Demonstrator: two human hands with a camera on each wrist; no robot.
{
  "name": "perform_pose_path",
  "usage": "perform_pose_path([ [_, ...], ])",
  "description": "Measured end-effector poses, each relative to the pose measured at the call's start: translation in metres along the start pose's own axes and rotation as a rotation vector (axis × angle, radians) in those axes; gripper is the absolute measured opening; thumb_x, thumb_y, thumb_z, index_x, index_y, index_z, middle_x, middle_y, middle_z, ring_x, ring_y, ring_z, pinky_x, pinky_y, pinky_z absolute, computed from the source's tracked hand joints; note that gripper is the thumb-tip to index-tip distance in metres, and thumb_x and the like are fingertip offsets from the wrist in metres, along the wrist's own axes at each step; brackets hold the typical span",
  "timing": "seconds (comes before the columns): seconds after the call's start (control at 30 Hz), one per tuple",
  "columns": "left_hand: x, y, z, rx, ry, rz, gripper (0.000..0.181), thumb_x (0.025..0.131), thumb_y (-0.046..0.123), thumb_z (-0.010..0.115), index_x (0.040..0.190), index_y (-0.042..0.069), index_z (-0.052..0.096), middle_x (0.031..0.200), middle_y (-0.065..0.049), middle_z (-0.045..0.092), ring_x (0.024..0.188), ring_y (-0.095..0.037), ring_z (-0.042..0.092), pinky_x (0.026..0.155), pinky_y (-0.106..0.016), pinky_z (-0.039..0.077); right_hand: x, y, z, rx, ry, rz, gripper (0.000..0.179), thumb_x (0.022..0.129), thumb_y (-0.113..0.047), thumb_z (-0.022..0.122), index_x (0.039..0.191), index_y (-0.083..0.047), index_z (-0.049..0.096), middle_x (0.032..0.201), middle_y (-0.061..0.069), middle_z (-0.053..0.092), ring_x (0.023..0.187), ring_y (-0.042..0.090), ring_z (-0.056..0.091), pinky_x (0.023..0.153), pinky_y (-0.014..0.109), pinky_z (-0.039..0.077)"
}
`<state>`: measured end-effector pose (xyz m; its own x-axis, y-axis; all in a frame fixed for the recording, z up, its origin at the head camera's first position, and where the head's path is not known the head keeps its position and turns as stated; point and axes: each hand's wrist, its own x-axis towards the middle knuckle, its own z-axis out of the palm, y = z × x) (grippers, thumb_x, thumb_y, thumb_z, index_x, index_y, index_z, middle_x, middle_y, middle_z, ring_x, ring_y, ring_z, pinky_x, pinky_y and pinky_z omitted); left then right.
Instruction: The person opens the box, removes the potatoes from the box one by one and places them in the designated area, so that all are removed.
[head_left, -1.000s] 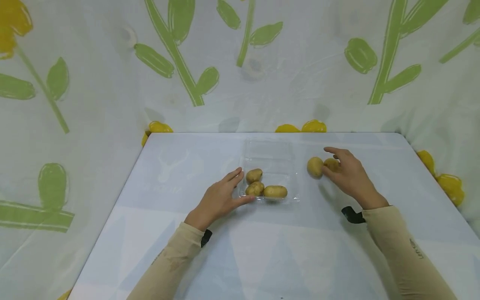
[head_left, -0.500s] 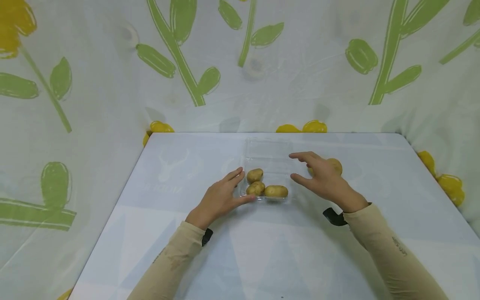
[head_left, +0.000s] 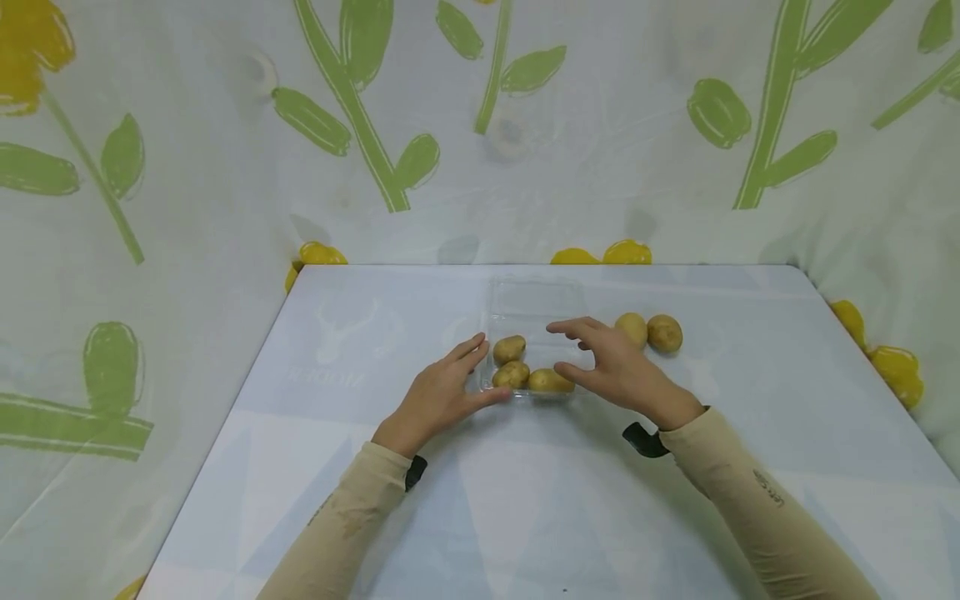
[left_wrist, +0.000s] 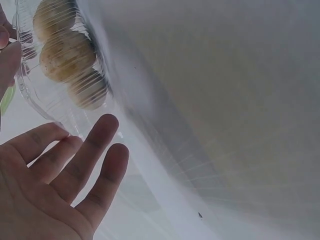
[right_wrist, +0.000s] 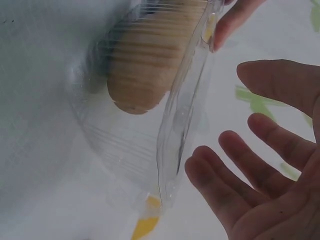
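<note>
Three potatoes lie in a clear plastic clamshell box (head_left: 542, 333), its lid folded back: one potato (head_left: 509, 349) behind, another potato (head_left: 512, 375) at the front left, and a longer potato (head_left: 547, 381) at the front. My left hand (head_left: 433, 398) rests against the box's left side, thumb along the front edge and fingertips at the rim. Over the box's right part hovers my right hand (head_left: 618, 371), fingers spread and holding nothing. In the right wrist view that hand (right_wrist: 270, 175) shows beside the box rim (right_wrist: 175, 140).
Two more potatoes lie right of the box, a paler potato (head_left: 632, 327) partly behind my right hand and a browner potato (head_left: 664, 333). The pale table (head_left: 480, 500) ends at a back edge against a flower-printed curtain (head_left: 600, 167).
My right hand has moved left from the two loose potatoes to above the box's right part, uncovering the browner potato. My left hand has stayed at the box.
</note>
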<state>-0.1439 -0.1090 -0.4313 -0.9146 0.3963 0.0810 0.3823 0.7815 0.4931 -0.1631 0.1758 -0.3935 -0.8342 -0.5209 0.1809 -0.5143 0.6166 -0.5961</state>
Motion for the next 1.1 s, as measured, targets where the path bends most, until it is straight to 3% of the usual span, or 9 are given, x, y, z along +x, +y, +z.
perform_pose_path([
  [0.4, -0.001, -0.002, 0.000, 0.000, 0.009, 0.004, 0.089, 0.087, 0.061, 0.071, 0.153, 0.007, 0.044, 0.162, -0.001, 0.037, 0.141, -0.025, 0.045, 0.107, -0.047, 0.046, 0.011, -0.001, 0.007, 0.010, -0.251, -0.060, 0.049, 0.093, -0.016, 0.076, 0.140, -0.010, 0.061, 0.135, 0.009, 0.062, 0.116, 0.033, 0.062, 0.091, 0.051, 0.054],
  [0.8, -0.002, -0.001, 0.001, -0.007, -0.005, -0.006, 0.090, 0.088, 0.065, 0.067, 0.154, 0.008, 0.043, 0.163, 0.000, 0.035, 0.141, -0.025, 0.045, 0.108, -0.046, 0.045, 0.020, 0.008, 0.017, 0.000, -0.320, -0.018, 0.042, 0.094, -0.016, 0.075, 0.132, -0.002, 0.066, 0.128, 0.010, 0.068, 0.111, 0.025, 0.066, 0.093, 0.041, 0.055],
  [1.1, 0.000, -0.002, 0.002, 0.007, 0.002, -0.007, 0.090, 0.088, 0.066, 0.066, 0.154, 0.010, 0.044, 0.163, 0.002, 0.034, 0.141, -0.024, 0.045, 0.108, -0.045, 0.045, 0.027, 0.005, 0.022, -0.135, -0.354, 0.028, 0.043, 0.093, -0.018, 0.077, 0.132, -0.004, 0.067, 0.129, 0.010, 0.068, 0.120, 0.027, 0.062, 0.103, 0.045, 0.049],
])
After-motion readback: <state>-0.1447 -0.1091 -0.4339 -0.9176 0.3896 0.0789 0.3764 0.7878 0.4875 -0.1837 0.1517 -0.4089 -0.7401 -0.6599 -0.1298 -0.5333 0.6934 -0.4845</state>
